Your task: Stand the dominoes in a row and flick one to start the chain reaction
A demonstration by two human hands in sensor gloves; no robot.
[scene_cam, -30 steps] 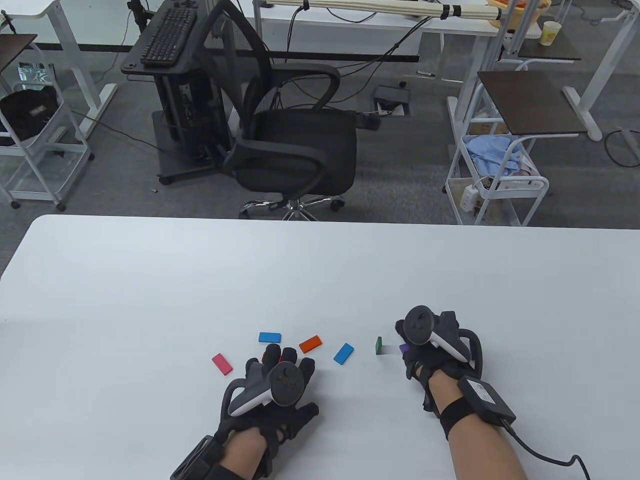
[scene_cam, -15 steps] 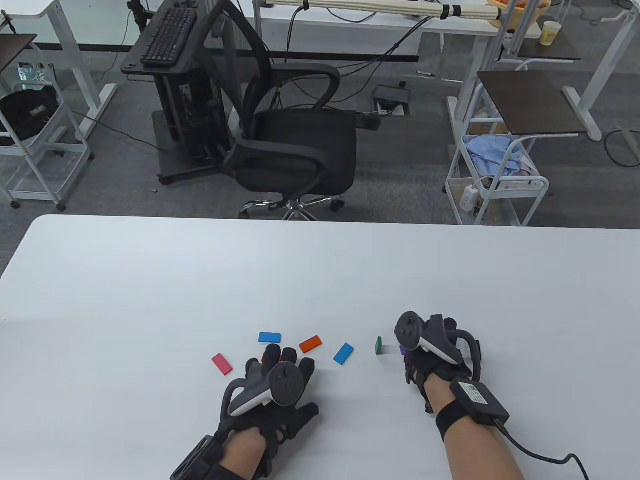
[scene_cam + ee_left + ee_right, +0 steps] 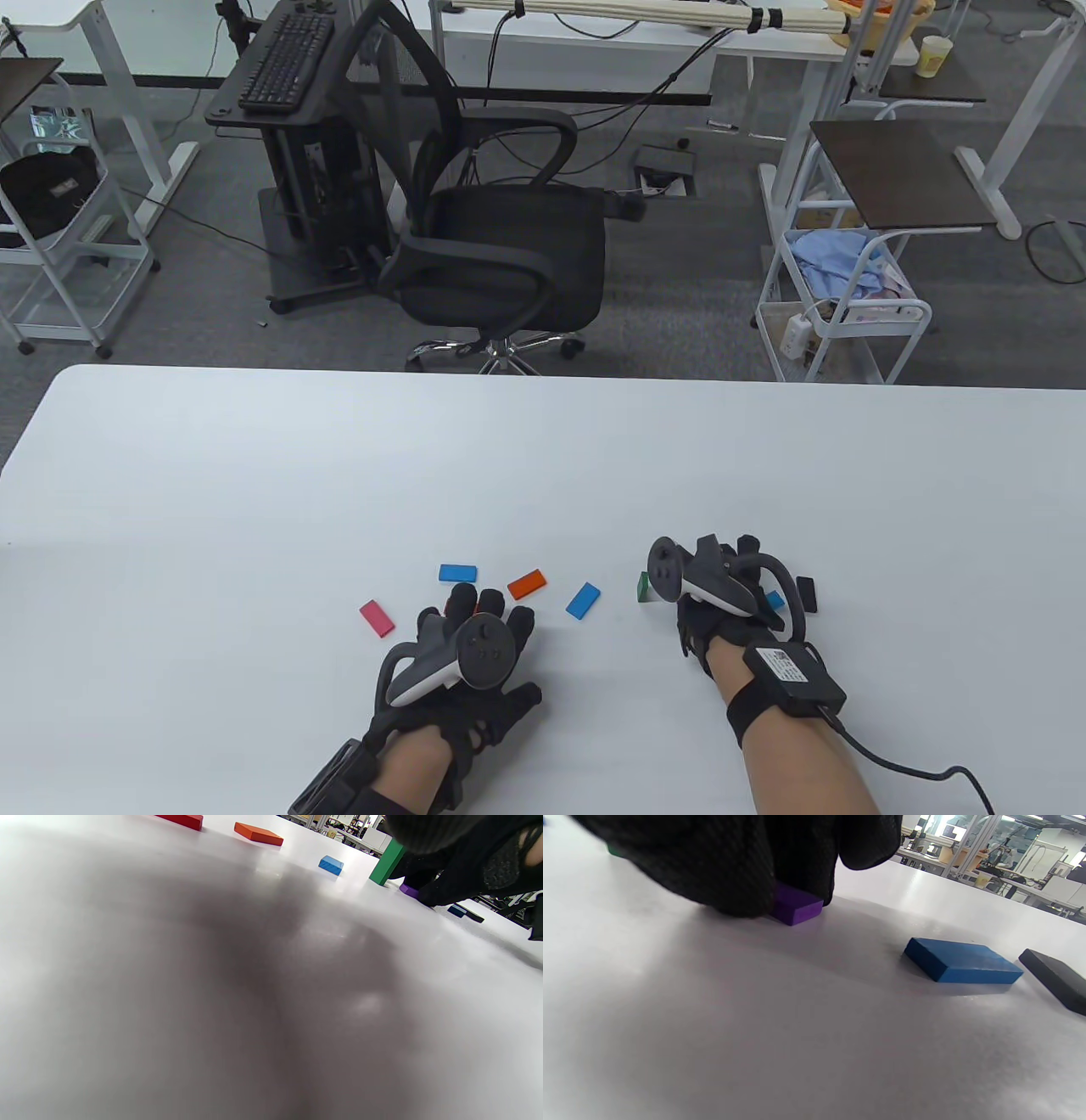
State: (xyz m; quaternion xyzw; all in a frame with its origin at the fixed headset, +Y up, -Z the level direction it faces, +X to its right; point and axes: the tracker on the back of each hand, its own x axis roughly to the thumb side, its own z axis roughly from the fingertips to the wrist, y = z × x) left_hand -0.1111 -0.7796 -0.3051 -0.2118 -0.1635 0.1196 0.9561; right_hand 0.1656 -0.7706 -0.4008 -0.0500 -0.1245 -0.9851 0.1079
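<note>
Standing alone at lower centre-right of the table view, the green domino (image 3: 644, 587) is the only piece we see upright, so we judge the row barely begun. Just to its right our right hand (image 3: 721, 594) covers the purple domino (image 3: 794, 905); in the right wrist view, at upper left, the fingers (image 3: 725, 870) curl over it and close on its sides while its end shows at table level, which we read as setting it next to the green one, though whether it is upright or flat is hidden. A dark blue domino (image 3: 961, 961) and a black domino (image 3: 1054, 978) lie flat at the right of that view, within easy reach for the next turns. Left of the green piece, along the lower middle of the table view, a light blue domino (image 3: 584, 599), an orange domino (image 3: 526, 584), another blue domino (image 3: 457, 573) and a pink domino (image 3: 376, 617) lie flat and scattered. Our left hand (image 3: 475, 654) rests palm down near them on the white table (image 3: 339, 475), fingers spread and holding nothing, probably waiting to feed pieces across.
</note>
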